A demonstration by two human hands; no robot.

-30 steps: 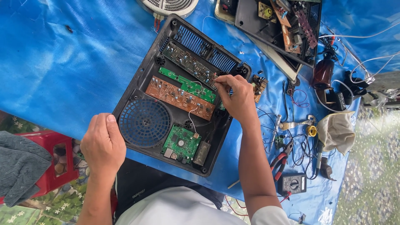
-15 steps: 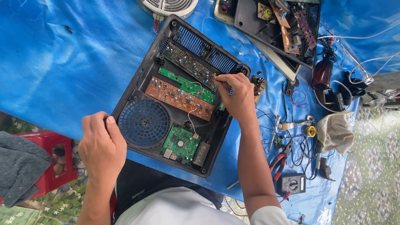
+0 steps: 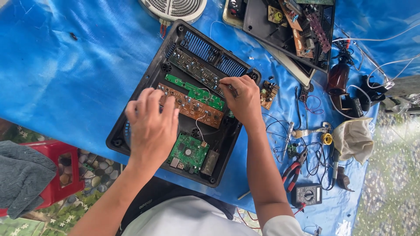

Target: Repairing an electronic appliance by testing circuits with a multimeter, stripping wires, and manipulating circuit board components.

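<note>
Since the earlier frame, the left hand (image 3: 151,124) has travelled up from the lower left corner of the open appliance housing (image 3: 151,87) and now hovers over the brown circuit board (image 3: 192,107), covering the round fan that showed before. The right hand (image 3: 245,98) has held its place at the housing's right edge.

Handling: the brown circuit board is judged light, stiff and fragile. It carries upright components on its face and thin white wires (image 3: 199,124) at its lower edge. It is best taken by its bare long edges, not by the parts, and lifted with slack kept in the wires.

Appearance: the board is a long brown strip set diagonally across the middle of the black housing. A narrower green board (image 3: 192,91) lies just beside it on the upper side, and a dark board (image 3: 194,67) sits beyond that, near the blue vent fins (image 3: 199,46). A square green board (image 3: 189,153) occupies the lower corner.

Fingers: those of the left hand are spread apart above the board's left end; contact cannot be confirmed. Those of the right hand are pinched together at the right end of the dark board; what they hold cannot be told.

Surroundings: the housing rests on a counter covered by a blue tarpaulin (image 3: 65,65). Red-handled pliers (image 3: 293,168), a multimeter (image 3: 306,194) and a cloth (image 3: 354,137) lie to the right.
</note>
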